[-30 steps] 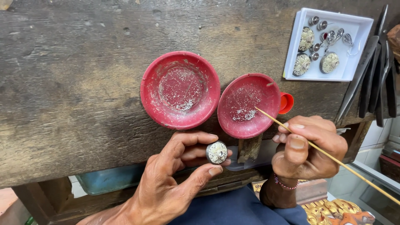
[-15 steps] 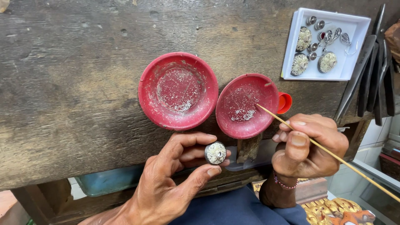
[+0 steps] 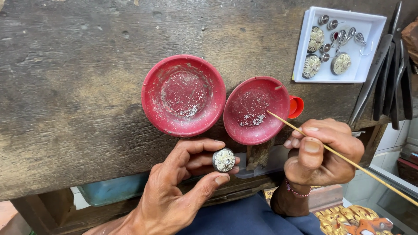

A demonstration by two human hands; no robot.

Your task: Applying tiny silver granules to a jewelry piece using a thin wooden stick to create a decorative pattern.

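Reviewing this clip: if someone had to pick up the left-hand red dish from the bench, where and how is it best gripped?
Probably by the rim of the left red dish, on its far-left side. The dish is shallow, with fine grains in its bowl, and its right edge sits close to the other red dish, so the open left side gives fingers room.

Jewellery workshop, scarred wooden bench (image 3: 78, 87), metal hand tools (image 3: 392, 74)

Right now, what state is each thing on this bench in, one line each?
Left hand: pinching a small round ornament.
Right hand: gripping a thin stick, tip over the right red dish.
Left red dish: upright, dusted with fine granules.
Right red dish: tilted, small pile of granules.
White tray: holds several silver pieces.
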